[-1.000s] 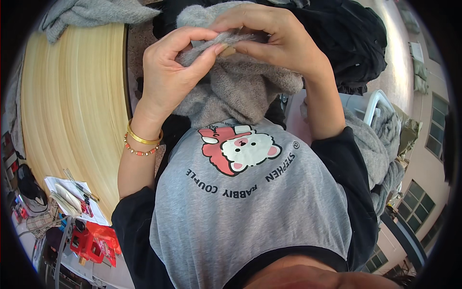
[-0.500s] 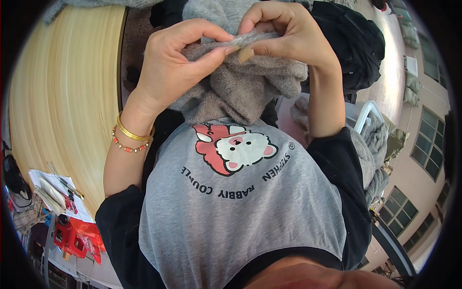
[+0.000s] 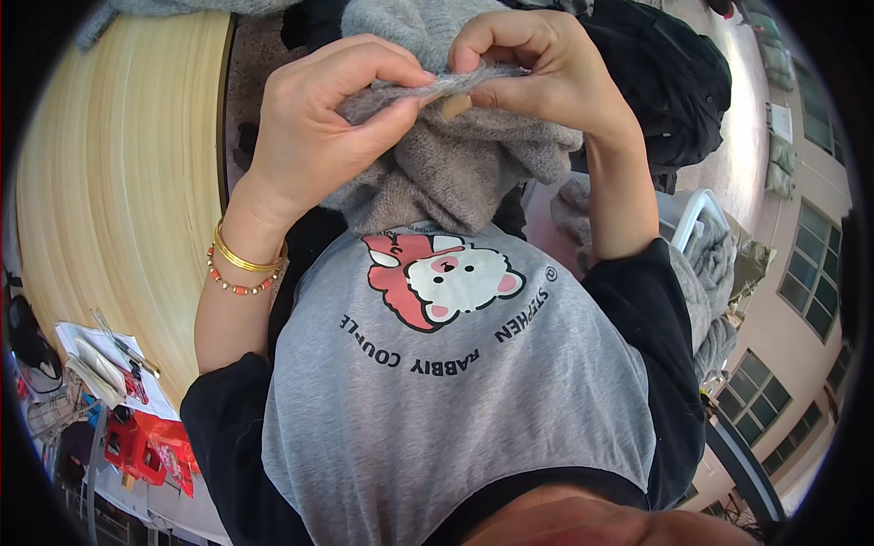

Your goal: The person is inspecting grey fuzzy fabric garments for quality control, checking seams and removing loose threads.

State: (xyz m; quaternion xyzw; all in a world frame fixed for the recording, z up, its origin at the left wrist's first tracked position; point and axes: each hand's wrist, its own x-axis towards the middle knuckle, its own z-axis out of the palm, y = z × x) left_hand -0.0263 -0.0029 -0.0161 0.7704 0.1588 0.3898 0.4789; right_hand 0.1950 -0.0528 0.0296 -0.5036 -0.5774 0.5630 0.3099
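Head view: left hand (image 3: 314,123) and right hand (image 3: 546,77) both pinch grey knit (image 3: 446,173) at 12 o'clock; table (image 3: 109,182) lies at 10 o'clock, black cloth (image 3: 674,91) at 2 o'clock.

Table (image 3: 118,182): pale wood grain
Papers (image 3: 96,371): at the table's lower end
Black cloth (image 3: 665,91): heaped, upper right
Windows (image 3: 810,268): far right

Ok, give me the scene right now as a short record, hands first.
Left hand: pinching gray knit cloth between thumb and forefinger
Right hand: pinching the same cloth's raised edge
Small tan piece: beside the right thumb tip; what it is, unclear
Left wrist: gold bangle, beaded bracelet
Table: pale wood, on the left
Black cloth: heaped beyond the right hand
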